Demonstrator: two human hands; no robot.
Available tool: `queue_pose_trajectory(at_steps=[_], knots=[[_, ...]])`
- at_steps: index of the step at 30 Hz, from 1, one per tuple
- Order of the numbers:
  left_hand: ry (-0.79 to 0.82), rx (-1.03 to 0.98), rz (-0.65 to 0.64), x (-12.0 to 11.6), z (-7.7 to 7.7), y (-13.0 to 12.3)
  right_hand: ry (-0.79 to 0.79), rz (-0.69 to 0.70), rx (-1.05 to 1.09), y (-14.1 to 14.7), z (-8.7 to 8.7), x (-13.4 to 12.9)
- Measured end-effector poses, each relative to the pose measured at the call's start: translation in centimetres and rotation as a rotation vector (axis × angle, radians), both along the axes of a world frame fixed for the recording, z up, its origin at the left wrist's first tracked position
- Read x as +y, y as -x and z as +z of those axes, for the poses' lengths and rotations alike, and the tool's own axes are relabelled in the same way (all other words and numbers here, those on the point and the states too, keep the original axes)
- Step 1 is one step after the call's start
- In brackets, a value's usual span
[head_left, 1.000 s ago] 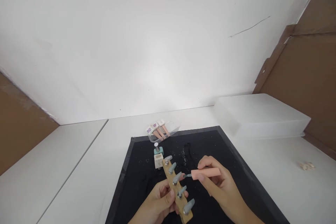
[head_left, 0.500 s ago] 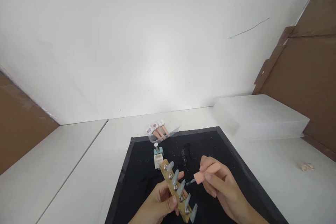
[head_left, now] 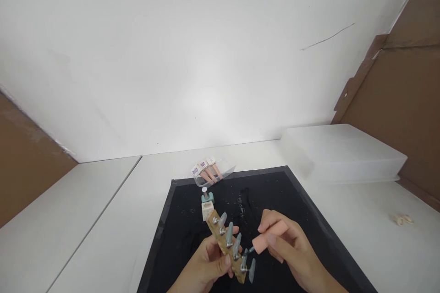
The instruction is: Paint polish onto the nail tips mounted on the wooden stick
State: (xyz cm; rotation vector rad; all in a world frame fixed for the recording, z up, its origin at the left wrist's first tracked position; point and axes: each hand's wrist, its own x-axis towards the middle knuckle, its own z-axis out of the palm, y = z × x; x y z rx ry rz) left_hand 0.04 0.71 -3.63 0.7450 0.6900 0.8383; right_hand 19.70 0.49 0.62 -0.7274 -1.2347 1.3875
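My left hand [head_left: 209, 263] is closed around a wooden nail-tip stand [head_left: 223, 246], held at a slant. Several long grey-blue false nails [head_left: 236, 243] stick up from its metal pegs. In my right hand [head_left: 292, 245] is a nail polish brush by its peach cap [head_left: 270, 237], fingers pinched round it. The dark bristle end [head_left: 250, 251] points left and meets or nearly touches the false nail second from the near end; exact contact cannot be made out.
Beyond the stand are a whitish block [head_left: 207, 210] and a small teal item [head_left: 207, 198] with a pale round top. Behind lies a clear tray [head_left: 228, 170] with several peach tubes [head_left: 209, 173]. A black mat [head_left: 275, 192] lies underneath; a translucent box [head_left: 347, 155] stands right.
The brush has moved down and slightly left, to a false nail nearer me. The stand has shifted a little left and up at its near end.
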Motion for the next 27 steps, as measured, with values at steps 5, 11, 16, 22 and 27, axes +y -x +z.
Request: queue_pose_trajectory(at_steps=[5,11,16,22,27], knots=[[-0.003,0.009,0.001,0.0,-0.4,0.0,-0.047,0.000,-0.078,0.0,0.6,0.0],[-0.001,0.027,-0.011,0.1,-0.5,-0.1,-0.065,0.034,-0.152,0.0,0.8,0.0],[0.009,0.053,0.001,-0.2,0.3,-0.1,-0.055,0.016,-0.159,-0.1,0.7,-0.1],[0.029,0.079,0.002,-0.6,1.1,0.1,-0.041,-0.130,-0.106,0.1,0.2,0.0],[0.035,0.066,-0.011,-0.6,1.1,0.3,-0.012,-0.162,-0.055,0.1,-0.3,0.1]])
